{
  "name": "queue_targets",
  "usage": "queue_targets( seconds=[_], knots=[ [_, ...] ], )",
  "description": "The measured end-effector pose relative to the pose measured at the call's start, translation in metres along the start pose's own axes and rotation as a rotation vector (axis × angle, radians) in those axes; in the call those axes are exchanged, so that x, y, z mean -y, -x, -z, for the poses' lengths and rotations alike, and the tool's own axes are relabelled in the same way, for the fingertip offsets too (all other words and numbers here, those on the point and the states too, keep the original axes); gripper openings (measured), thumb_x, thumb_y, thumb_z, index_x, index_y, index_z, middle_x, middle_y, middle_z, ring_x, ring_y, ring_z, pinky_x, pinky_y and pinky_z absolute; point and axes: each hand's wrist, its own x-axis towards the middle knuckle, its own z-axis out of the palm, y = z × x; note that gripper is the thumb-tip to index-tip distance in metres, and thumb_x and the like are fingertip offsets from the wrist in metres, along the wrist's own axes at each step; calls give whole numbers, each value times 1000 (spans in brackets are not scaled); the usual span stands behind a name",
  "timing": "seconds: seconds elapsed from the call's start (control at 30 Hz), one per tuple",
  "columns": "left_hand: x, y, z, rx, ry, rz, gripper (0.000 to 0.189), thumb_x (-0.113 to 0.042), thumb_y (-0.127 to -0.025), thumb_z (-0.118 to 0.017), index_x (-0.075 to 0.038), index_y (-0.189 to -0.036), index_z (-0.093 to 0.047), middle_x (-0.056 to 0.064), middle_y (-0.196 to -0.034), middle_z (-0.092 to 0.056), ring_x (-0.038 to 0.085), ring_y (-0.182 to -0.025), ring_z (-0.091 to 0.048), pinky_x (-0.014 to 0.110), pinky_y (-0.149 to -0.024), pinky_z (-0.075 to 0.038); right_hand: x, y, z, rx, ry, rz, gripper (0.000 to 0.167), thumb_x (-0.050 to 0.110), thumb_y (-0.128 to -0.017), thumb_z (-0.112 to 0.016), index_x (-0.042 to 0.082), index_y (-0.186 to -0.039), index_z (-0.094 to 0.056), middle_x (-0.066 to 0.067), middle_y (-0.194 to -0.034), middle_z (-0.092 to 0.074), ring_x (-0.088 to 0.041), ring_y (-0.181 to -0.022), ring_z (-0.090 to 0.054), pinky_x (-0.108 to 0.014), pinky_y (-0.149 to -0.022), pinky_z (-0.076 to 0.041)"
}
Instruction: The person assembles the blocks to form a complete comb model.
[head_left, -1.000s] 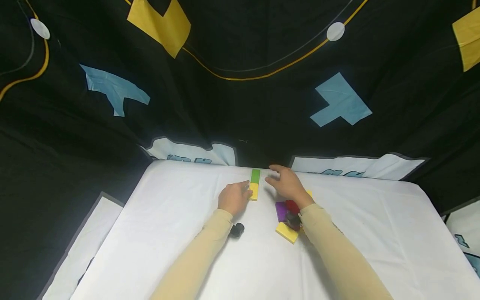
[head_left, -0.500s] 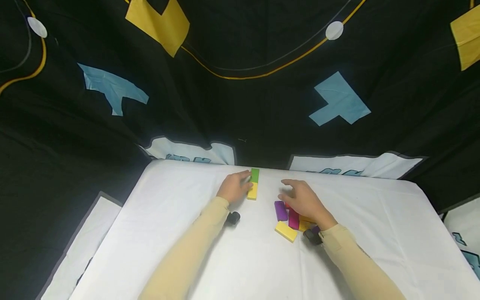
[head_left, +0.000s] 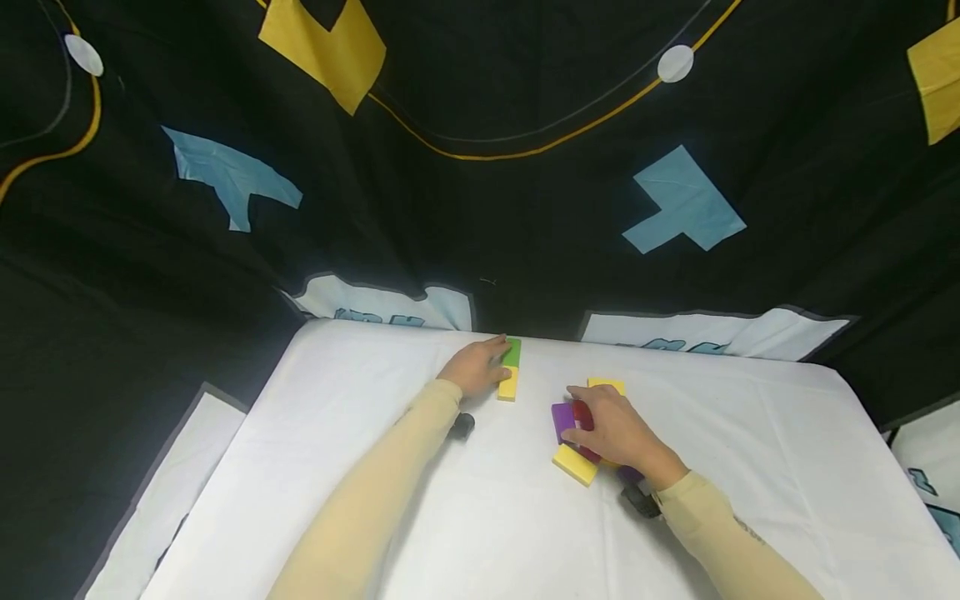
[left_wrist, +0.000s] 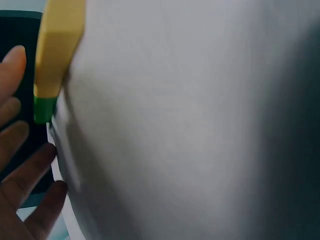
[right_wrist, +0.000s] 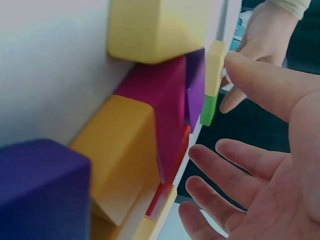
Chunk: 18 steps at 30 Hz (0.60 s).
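Observation:
My left hand (head_left: 474, 367) lies beside a green block (head_left: 513, 352) and a yellow block (head_left: 507, 385) set end to end, its fingertips right at their left side. In the left wrist view its fingers spread loosely. My right hand (head_left: 615, 425) hovers over a loose group of blocks, thumb and fingers apart with nothing between them. That group has a purple block (head_left: 562, 421), a pale yellow block (head_left: 575, 465) in front and another yellow block (head_left: 606, 385) behind. The right wrist view adds a magenta block (right_wrist: 150, 90), an orange block (right_wrist: 120, 135), a red block (right_wrist: 182, 150) and a dark blue-purple block (right_wrist: 40, 185).
A white cloth (head_left: 487, 517) covers the table. Behind its far edge hangs a black curtain (head_left: 480, 225) with yellow and blue patches. Dark wrist cameras sit under both wrists, the right one (head_left: 640, 500) close by the block group.
My right hand has drawn back from near the green block, rightward and toward me, over the group. My left hand has slid slightly farther away, alongside the green block. The paired blocks have stayed put.

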Motion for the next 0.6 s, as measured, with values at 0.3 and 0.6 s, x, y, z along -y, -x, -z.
queue_targets(
  seconds=[0.3, 0.6],
  knots=[
    [3, -2, -3, 31, -110, -38, 57, -36, -99, -64, -18, -150, -49, -3, -161, -37, 25, -144, -40, 44, -119, -33, -1, 3, -7, -16, 50, 43, 67, 28, -79, -87, 3, -135, -61, -13, -128, -65, -33, -124, -53, -53, -103, -48],
    [1, -2, -2, 43, -99, -45, 54, -33, -99, -63, -15, -149, -50, -3, -158, -40, 25, -143, -41, 43, -118, -33, -2, 1, -5, -21, 80, 124, 56, 24, -82, -84, 2, -129, -64, -13, -126, -65, -35, -123, -54, -54, -101, -49]
  ],
)
